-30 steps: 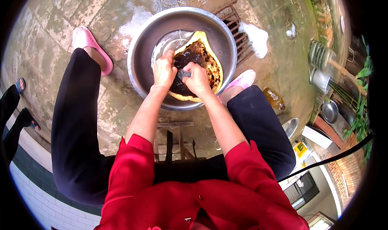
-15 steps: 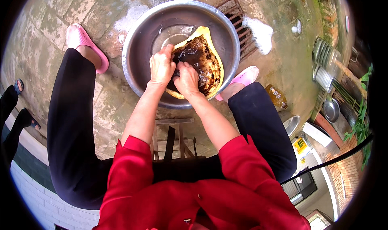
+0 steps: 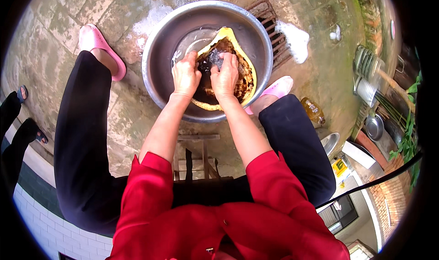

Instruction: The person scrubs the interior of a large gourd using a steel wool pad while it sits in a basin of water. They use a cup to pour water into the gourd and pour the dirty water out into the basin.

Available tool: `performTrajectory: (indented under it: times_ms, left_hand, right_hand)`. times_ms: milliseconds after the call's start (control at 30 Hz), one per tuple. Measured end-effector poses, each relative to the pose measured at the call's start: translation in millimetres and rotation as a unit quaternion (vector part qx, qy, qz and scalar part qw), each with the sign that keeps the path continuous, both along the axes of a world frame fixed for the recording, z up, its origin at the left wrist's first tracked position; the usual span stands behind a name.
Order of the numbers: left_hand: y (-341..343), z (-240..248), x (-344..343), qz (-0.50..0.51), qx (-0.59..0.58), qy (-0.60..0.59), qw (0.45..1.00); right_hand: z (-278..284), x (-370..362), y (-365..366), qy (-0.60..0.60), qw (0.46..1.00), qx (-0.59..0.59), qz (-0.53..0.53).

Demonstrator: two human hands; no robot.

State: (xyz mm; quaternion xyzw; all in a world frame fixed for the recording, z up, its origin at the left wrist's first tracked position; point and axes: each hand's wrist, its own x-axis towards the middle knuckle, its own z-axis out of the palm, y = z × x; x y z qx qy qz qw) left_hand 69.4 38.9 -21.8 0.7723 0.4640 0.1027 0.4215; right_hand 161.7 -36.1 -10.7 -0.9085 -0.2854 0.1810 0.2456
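I am watching both hands working inside a wide metal basin (image 3: 157, 50) sitting on the wet paved ground in the upper middle of the frame. The left hand (image 3: 185, 75) is curling its fingers down onto the rim of a yellow-edged, dark brown soiled dish (image 3: 242, 72) lying tilted in the basin, gripping it at its left side. The right hand (image 3: 224, 73) is pressing down on the dish's dark inside with fingers bent; I cannot tell whether it is holding anything. A little water is pooling just left of the dish. Pink slippers (image 3: 96, 43) are resting either side of the basin, a drain grate (image 3: 274, 27) is lying at its upper right, and white foam (image 3: 296, 39) is sitting beside the grate
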Motion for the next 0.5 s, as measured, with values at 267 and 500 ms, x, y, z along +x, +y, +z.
performTrajectory:
  times_ms: [267, 500]
  left_hand:
    - [3, -5, -8, 0.000, -0.035, -0.002, 0.999]
    - [-1, -4, -9, -0.014, -0.005, 0.010, 1.000]
  right_hand:
    - [9, -30, -14, 0.259, 0.950, -0.074, 0.157]
    - [37, 1, -15, 0.124, 0.959, -0.137, 0.217]
